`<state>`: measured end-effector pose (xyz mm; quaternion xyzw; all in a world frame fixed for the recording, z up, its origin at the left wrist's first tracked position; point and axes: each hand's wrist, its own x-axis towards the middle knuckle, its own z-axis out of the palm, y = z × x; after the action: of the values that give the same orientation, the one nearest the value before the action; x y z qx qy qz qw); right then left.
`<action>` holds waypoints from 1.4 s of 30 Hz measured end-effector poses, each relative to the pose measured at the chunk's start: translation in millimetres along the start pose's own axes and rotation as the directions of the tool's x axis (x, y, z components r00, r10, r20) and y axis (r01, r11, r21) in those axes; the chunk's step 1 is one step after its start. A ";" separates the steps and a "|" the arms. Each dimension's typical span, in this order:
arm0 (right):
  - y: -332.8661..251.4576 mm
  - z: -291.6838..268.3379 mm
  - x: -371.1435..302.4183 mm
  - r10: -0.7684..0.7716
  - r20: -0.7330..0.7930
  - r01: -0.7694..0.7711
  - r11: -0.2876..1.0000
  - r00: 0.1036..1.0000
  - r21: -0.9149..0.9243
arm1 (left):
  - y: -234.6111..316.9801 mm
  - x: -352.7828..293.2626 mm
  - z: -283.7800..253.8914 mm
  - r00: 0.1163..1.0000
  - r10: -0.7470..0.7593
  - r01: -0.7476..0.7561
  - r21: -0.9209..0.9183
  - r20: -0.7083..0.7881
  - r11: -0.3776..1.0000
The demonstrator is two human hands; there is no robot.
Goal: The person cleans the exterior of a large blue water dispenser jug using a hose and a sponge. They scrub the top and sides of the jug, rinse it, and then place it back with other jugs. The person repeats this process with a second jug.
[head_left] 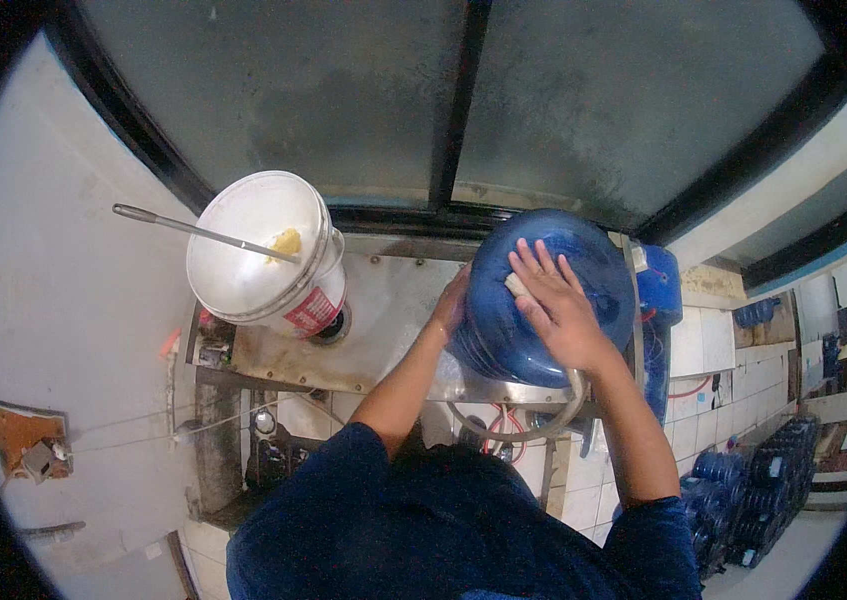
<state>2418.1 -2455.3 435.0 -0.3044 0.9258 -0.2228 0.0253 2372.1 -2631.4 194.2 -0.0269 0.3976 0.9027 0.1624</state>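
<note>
A large blue water jug (543, 345) stands on the metal counter with its broad round end facing up, and its surface looks wet. My right hand (561, 305) lies over that end with fingers spread, pressing a small pale pad (518, 287) against it. Most of the pad is hidden under my palm; it may be a sponge or a cloth. My left hand (453, 303) grips the near left side of the jug, its fingertips partly out of sight.
A white lidded bucket (233, 240) stands at the left, bearing a metal-handled rod (203, 232) and a yellow sponge (286, 242). The steel counter (393, 300) runs below a dark-framed window. A hose (533, 433) loops under the jug. Several blue jugs (743, 490) are stacked at lower right.
</note>
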 end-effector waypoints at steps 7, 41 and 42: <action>4.7 -0.4 -3.1 0.044 -0.051 -0.038 0.994 0.998 0.102 | -58.5 -37.1 48.4 0.850 0.394 -0.412 0.025 -0.350 0.911; 2.9 -2.2 7.9 -0.016 -0.006 0.017 0.984 1.000 0.179 | -195.6 -26.7 -71.0 0.888 0.012 -0.075 -0.118 -0.460 0.990; 0.6 -1.5 8.0 -0.024 -0.003 0.024 0.984 1.000 0.179 | -172.2 -3.7 -81.8 0.944 -0.131 0.025 -0.331 -0.302 0.943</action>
<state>2410.9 -2458.8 436.8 -0.3120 0.8983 -0.3056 0.0494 2423.2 -2583.1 17.0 -0.2149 0.2640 0.9319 0.1251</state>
